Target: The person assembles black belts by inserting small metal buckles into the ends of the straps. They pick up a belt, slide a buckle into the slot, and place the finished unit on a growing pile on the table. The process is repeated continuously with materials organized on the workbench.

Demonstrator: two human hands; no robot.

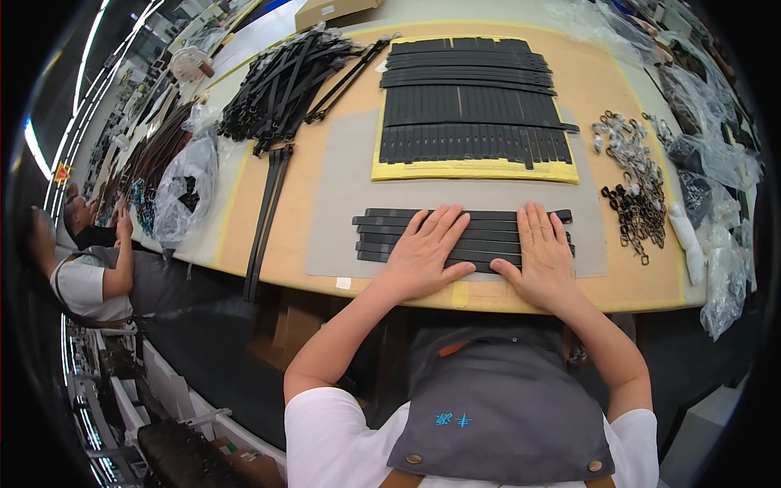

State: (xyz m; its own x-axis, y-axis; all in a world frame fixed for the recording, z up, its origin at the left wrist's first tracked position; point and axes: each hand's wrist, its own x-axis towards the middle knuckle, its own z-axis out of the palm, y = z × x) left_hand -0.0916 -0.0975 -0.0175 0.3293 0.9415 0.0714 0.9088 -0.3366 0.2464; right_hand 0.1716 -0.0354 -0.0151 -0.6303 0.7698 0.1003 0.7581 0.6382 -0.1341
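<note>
My left hand [427,248] and my right hand [541,248] lie flat, palms down and fingers spread, side by side on a row of several black leather straps [382,236]. The straps run left to right on a grey mat [342,203] near the front edge of the wooden table [244,228]. Neither hand grips anything. Beyond the mat a yellow board [476,169] carries many more black straps laid in rows.
A loose heap of black straps [281,81] lies at the back left, two long straps [264,220] hang over the front edge. Metal buckles [634,187] lie at the right beside plastic bags [720,203]. Another person [89,268] sits at the left.
</note>
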